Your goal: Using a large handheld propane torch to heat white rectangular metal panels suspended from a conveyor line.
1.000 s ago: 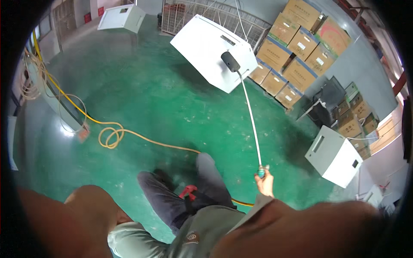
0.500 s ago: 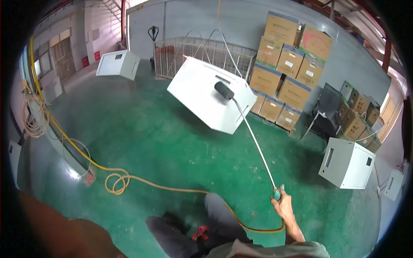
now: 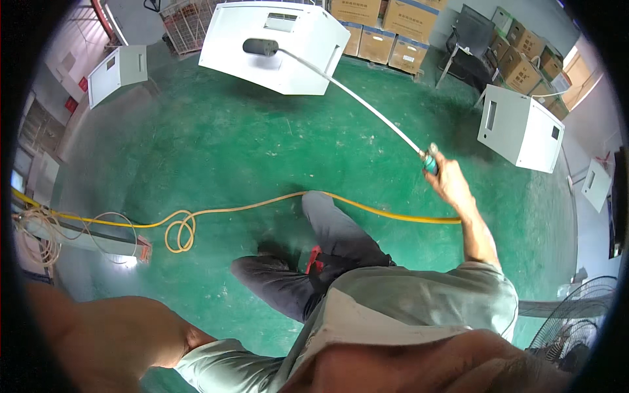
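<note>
Black-headed wand [image 3: 354,96] — right hand [image 3: 451,180] gripping its handle [image 3: 430,162], left hand unseen — is shifting leftward across upper-frame white cabinet [image 3: 282,70], apparently covering fresh surface.

I am seeing blue-edged brown cartons [image 3: 377,44] standing stacked at the top of the view, with a black chair [image 3: 472,38] sitting just to their right. Past the chair, a looser pile of cartons [image 3: 522,67] is leaning together. A wire cage [image 3: 183,26] is standing toward the upper left, two small red objects [image 3: 71,103] are showing near the left wall, and a fan [image 3: 576,314] is poking in at the lower right.
</note>
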A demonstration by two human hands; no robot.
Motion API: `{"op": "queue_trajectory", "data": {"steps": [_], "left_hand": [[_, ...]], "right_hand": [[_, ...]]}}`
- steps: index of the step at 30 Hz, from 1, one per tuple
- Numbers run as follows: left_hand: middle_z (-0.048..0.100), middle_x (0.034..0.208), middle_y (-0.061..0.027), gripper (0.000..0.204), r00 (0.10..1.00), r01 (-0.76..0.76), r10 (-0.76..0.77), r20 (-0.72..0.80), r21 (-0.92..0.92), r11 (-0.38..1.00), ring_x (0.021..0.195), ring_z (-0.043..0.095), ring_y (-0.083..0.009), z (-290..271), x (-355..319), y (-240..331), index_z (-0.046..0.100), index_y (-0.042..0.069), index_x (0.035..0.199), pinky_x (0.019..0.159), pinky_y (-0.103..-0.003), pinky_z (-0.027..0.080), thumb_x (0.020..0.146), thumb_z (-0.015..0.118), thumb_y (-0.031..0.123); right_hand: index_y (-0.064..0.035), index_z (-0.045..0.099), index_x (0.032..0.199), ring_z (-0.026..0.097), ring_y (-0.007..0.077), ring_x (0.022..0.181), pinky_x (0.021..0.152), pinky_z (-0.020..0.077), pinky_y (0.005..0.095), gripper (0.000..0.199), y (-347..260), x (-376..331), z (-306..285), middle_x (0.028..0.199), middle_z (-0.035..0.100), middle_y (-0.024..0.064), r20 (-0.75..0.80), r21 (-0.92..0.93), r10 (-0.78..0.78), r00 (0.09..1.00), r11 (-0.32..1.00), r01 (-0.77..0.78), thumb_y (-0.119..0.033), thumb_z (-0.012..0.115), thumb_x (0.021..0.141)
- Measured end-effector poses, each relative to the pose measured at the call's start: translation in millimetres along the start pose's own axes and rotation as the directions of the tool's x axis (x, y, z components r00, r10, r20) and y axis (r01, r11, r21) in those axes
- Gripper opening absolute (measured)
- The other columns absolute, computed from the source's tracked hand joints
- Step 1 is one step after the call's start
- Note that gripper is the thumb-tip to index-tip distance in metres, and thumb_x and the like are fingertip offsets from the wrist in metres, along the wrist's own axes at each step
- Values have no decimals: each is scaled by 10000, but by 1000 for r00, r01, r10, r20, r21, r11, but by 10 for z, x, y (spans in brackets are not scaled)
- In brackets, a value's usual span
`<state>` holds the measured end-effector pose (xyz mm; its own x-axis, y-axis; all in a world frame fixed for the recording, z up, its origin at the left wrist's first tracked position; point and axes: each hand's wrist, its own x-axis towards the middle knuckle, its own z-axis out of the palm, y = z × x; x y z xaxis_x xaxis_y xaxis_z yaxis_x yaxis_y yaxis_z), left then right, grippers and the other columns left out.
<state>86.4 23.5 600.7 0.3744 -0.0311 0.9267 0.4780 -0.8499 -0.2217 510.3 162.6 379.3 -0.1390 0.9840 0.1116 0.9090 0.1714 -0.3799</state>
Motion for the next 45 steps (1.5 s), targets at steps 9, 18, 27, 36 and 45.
{"op": "queue_trajectory", "data": {"steps": [9, 18, 27, 36, 45], "left_hand": [[609, 1280, -276, 578, 999, -53, 53, -1, 36, 998, 1165, 618, -382, 134, -323, 6, 501, -29, 1341, 912, -447, 542, 831, 773, -4], [617, 1264, -282, 580, 998, -40, 39, -51, -20, 999, 1149, 628, -384, 651, -294, -444, 507, -35, 1329, 911, -447, 540, 820, 785, -24], [694, 1155, -104, 624, 509, 839, -856, 92, 172, 517, 1041, 634, -190, 996, -2318, -546, 566, 41, 1377, 888, -346, 492, 793, 788, 21], [718, 939, -100, 526, -282, 879, -923, 262, 457, -139, 854, 664, -188, 933, -5308, 683, 638, 58, 1283, 794, -352, 551, 798, 833, 117], [733, 1080, -134, 527, -430, 686, -880, 201, 706, -174, 1061, 665, -311, 852, -5479, 1247, 695, 83, 1193, 980, -422, 501, 735, 870, 278]], "right_hand": [[30, 542, 1099, 667, 465, 772, 663, 522, 511, 327, -457, 362, -363, 757, 643, 269, -151, -24, 1, 988, 1000, -5, -39, 696, 818], [-28, 535, 1282, 663, 438, 840, 736, 523, 489, 501, 609, -11, -282, 830, 643, 263, -11, -180, 21, 1000, 983, -22, -74, 702, 812], [-14, 599, 1266, 613, 387, 658, 690, 509, 438, 481, 1440, -285, 93, 701, 567, 238, -183, 52, 191, 964, 981, -185, -114, 652, 798], [-20, 662, 1234, 530, 181, 597, 624, 477, 371, 489, 3111, -1144, 1294, 654, 553, 75, -112, 235, 532, 839, 835, -498, -150, 668, 763], [-5, 656, 1223, 687, 418, 934, 864, 520, 460, 532, 3859, -745, 2254, 920, 688, 291, -2, 300, 660, 751, 717, -629, -242, 669, 747]]}}
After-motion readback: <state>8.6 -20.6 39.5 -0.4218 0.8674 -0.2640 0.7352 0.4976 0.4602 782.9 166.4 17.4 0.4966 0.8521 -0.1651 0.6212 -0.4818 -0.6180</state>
